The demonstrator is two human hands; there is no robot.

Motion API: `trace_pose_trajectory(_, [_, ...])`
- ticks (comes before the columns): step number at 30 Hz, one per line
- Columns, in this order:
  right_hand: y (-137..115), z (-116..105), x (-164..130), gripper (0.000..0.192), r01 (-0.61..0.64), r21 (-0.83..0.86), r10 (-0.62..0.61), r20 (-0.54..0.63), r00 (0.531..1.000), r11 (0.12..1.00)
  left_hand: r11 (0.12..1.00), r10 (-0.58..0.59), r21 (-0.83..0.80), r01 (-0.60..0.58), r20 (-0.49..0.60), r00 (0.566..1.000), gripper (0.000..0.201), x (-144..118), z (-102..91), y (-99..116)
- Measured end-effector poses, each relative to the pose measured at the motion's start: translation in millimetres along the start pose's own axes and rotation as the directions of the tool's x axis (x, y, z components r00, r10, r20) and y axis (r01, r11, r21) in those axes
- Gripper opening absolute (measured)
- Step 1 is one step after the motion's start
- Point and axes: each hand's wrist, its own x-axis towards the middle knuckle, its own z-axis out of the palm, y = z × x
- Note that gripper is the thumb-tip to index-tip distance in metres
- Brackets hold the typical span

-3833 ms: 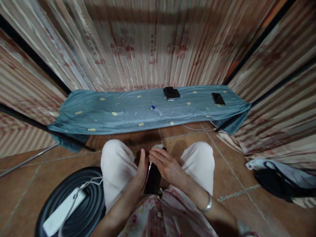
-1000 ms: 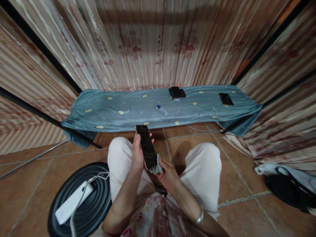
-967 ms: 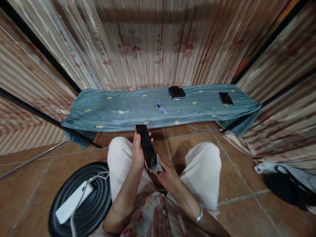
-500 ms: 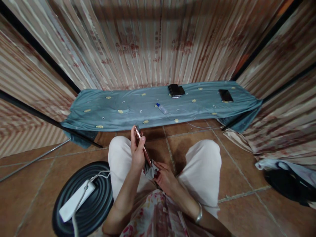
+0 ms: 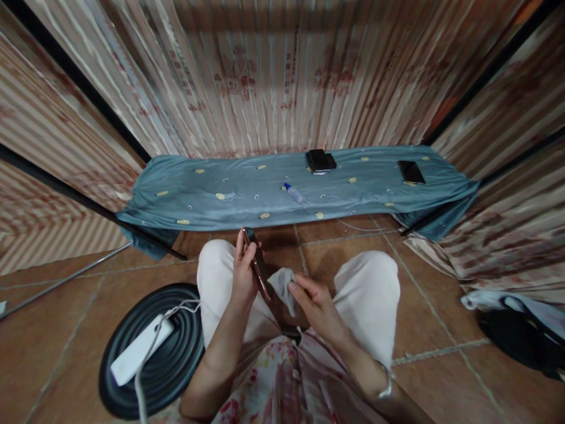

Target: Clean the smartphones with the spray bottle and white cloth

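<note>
While the left hand [image 5: 244, 272] is gripping a dark phone [image 5: 257, 266] tilted on edge above the lap, the right hand [image 5: 314, 300] is pinching a small grey cloth [image 5: 283, 285] just beside it, touching the phone's lower end. Beyond both hands, a blue sheet [image 5: 247, 191] is carrying more phones [image 5: 321, 161].

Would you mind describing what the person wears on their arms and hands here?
Both forearms are bare, with no sleeves reaching them and no gloves. The left hand shows no ring or band that I can see. The right hand has a silver metal bangle round its wrist. Any nail colour is too blurred to tell.
</note>
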Motion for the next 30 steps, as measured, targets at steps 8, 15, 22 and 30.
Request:
trace_pose_trajectory(8, [-7, 7, 36, 0.034, 0.462, -0.588, -0.507, 0.101, 0.856, 0.664, 0.981, -0.127, -0.133, 0.142, 0.113, 0.985, 0.048, -11, 11.6, -2])
trace_pose_trajectory(15, [-8, 16, 29, 0.036, 0.52, -0.715, -0.538, 0.236, 0.809, 0.467, 0.978, -0.154, -0.128, 0.163, 0.076, 0.985, 0.052, -8, 8.5, -4])
trace_pose_trajectory(22, [-7, 18, 14, 0.033, 0.554, -0.715, -0.529, 0.3, 0.794, 0.426, 0.987, -0.148, -0.056, 0.151, 0.055, 0.987, 0.058, -5, 3.8, -2])
trace_pose_trajectory(30, [-8, 17, -17, 0.038, 0.543, -0.711, -0.401, 0.384, 0.832, 0.446, 0.974, -0.155, -0.165, 0.156, 0.018, 0.988, 0.049, 1, 0.2, 3])
